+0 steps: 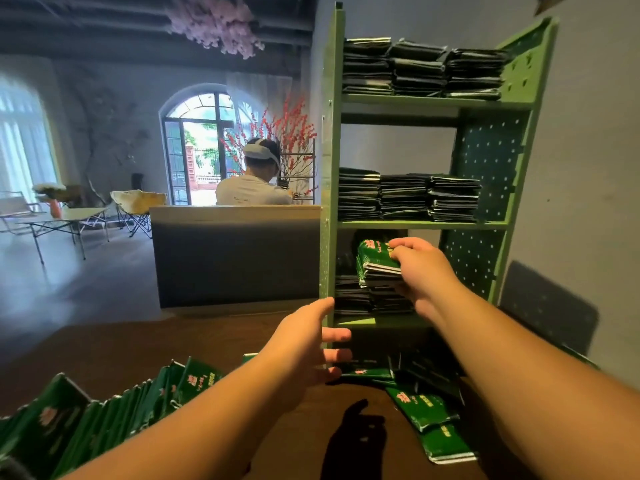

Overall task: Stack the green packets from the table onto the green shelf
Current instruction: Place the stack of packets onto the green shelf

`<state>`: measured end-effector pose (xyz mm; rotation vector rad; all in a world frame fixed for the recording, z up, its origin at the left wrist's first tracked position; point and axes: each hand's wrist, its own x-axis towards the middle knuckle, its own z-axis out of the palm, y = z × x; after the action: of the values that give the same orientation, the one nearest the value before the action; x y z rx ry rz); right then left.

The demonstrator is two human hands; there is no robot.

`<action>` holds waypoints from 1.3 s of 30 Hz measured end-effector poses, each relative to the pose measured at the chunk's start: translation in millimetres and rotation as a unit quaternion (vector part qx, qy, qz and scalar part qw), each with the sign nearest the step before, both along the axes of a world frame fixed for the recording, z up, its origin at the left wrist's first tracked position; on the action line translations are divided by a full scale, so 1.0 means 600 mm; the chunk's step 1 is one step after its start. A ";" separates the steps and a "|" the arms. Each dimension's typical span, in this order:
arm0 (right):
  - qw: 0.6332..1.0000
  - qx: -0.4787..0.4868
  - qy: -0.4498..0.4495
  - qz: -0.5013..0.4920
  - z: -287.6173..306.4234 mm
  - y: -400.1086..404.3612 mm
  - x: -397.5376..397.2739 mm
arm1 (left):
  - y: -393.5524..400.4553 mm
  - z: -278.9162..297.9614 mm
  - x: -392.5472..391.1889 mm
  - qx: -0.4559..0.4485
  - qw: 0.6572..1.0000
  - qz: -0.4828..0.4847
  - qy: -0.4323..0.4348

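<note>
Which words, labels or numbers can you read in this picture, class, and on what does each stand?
None can be read for certain.
Packets in the right hand: red and yellow print, too blurred to read.
Packets on the table: red and yellow print, blurred.
Seated person's white shirt: faint lettering, too small.

Beyond the left hand (pixel 304 344) stands the shelf (pixel 330 174), packets (pixel 375 265) in the right hand (pixel 420 268) above stacks (pixel 367 299) inside, more packets (pixel 114 407) lying on the table (pixel 138 348) left.
</note>
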<state>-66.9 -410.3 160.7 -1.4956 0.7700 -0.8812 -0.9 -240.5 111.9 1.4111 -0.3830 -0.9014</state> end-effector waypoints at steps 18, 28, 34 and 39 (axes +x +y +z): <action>0.984 0.004 -0.038 -0.172 -0.001 -0.006 0.109 | 0.045 -0.023 0.040 0.009 1.000 -0.018 0.012; 0.979 -0.053 0.045 -0.193 0.008 0.001 0.132 | 0.057 -0.022 0.045 0.007 1.000 -0.024 0.014; 0.965 -0.126 0.130 -0.192 0.006 -0.014 0.120 | 0.063 -0.026 0.050 0.010 1.000 -0.022 0.015; 0.958 -0.156 0.173 -0.170 0.007 -0.021 0.107 | 0.062 -0.029 0.046 0.013 0.999 -0.029 0.014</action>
<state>-2.8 -422.7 165.2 -1.8598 1.2166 -1.0438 26.8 -203.4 94.8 1.4152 -0.3953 -0.9755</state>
